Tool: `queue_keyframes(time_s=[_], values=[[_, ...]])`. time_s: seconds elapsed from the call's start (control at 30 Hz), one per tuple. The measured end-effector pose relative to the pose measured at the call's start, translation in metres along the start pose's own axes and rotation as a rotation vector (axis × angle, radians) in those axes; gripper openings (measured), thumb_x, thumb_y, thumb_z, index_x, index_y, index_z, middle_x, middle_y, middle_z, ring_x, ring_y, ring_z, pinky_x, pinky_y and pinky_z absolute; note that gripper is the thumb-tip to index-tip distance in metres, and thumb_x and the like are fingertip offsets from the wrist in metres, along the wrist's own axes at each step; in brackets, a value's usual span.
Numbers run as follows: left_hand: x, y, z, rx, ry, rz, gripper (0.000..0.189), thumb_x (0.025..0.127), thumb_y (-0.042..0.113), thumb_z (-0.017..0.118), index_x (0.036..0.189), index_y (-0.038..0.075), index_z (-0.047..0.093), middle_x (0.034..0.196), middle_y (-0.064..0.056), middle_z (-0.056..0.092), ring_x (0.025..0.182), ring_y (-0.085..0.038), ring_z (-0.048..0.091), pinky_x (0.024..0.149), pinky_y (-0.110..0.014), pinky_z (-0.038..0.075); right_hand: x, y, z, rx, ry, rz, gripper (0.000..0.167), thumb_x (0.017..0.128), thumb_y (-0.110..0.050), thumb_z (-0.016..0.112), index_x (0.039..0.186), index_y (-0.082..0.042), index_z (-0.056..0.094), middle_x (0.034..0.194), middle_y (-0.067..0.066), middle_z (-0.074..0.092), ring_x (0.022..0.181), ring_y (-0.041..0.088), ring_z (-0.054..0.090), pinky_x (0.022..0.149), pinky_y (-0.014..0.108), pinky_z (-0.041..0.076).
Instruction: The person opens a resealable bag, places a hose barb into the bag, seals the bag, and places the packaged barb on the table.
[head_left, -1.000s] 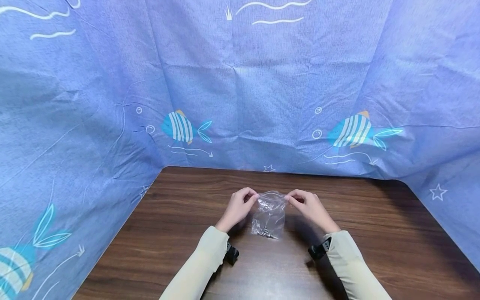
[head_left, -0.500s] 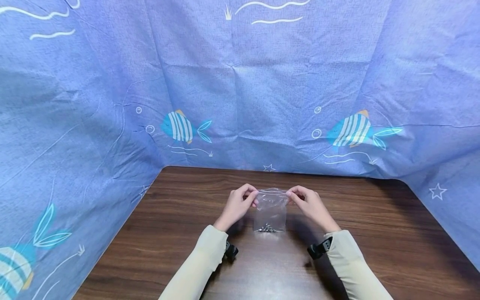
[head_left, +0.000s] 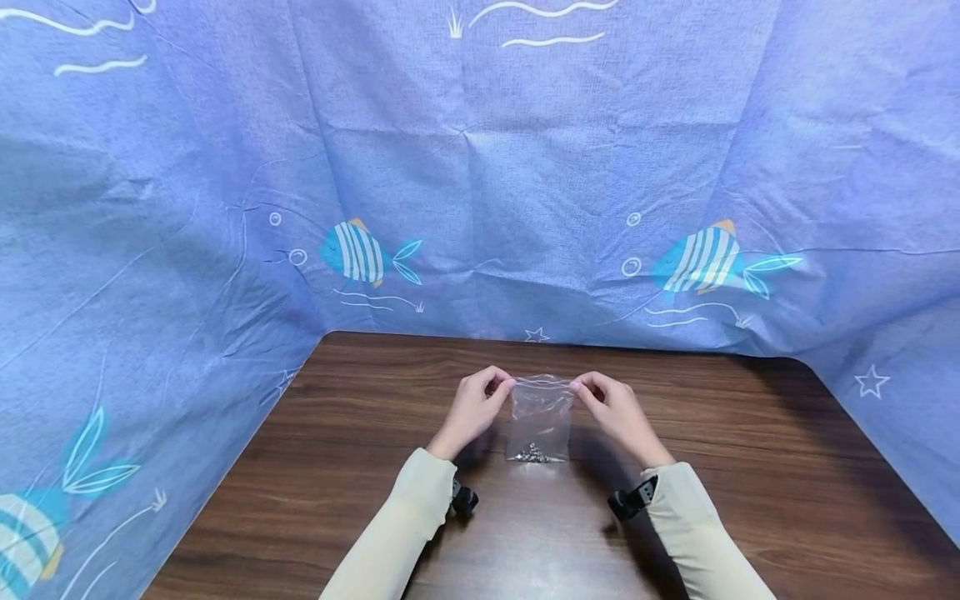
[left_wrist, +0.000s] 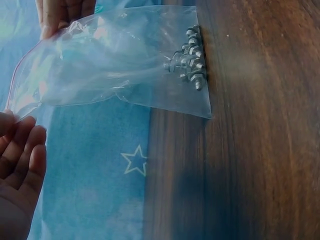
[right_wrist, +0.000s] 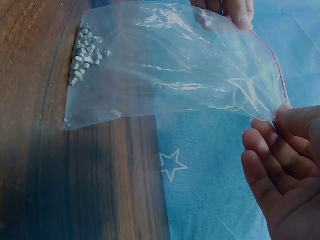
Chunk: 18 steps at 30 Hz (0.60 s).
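Note:
A clear zip-lock bag (head_left: 542, 417) hangs upright between my two hands, its bottom edge close over the table. My left hand (head_left: 474, 404) pinches the bag's top left corner between thumb and fingers. At the top right corner, my right hand (head_left: 611, 408) pinches it the same way. A red line marks the zip along the mouth in both wrist views. Several small silvery bolts or screws (left_wrist: 192, 57) lie heaped along the bag's bottom seam, also visible as shiny metal pieces (right_wrist: 87, 55) in the right wrist view.
The dark wood-grain table (head_left: 360, 417) stretches out on both sides of the hands. A blue cloth with fish prints (head_left: 480, 200) hangs behind it and along its sides. Black wrist cameras (head_left: 463, 500) are strapped below each sleeve.
Since a second ago the bag has been raised slightly and pulled flatter and straighter, and the metal pieces now lie along its bottom. Both hands keep their pinch at the corners.

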<state>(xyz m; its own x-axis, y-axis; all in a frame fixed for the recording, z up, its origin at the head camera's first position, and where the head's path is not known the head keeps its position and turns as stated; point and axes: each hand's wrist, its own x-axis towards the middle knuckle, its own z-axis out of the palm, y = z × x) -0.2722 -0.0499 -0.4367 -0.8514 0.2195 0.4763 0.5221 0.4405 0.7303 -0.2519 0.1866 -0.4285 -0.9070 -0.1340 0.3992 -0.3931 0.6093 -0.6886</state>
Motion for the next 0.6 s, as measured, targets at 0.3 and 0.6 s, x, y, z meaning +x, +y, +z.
queue_keyframes(time_s=[0.3,0.6], values=[[-0.001,-0.0015,0.0022,-0.025,0.003,-0.012,0.011,0.093,0.013,0.062,0.087,0.006,0.067,0.069,-0.002,0.058,0.063,-0.006,0.046,0.06,-0.017,0.038,0.0005,-0.0008,0.0039,-0.004,0.039,-0.049,0.01,0.093,-0.013,0.063,0.09,-0.004,0.068,0.073,0.002,0.063,0.066,0.0,0.051,0.064,0.02,0.045],[-0.0003,-0.0009,0.0024,-0.073,-0.028,-0.029,0.01,0.093,0.012,0.061,0.094,0.006,0.069,0.077,-0.005,0.063,0.067,-0.006,0.05,0.063,-0.018,0.042,0.0025,-0.0043,0.0012,0.049,-0.011,-0.024,0.012,0.09,-0.014,0.066,0.097,-0.005,0.071,0.084,0.005,0.071,0.07,0.0,0.057,0.066,0.02,0.048]])
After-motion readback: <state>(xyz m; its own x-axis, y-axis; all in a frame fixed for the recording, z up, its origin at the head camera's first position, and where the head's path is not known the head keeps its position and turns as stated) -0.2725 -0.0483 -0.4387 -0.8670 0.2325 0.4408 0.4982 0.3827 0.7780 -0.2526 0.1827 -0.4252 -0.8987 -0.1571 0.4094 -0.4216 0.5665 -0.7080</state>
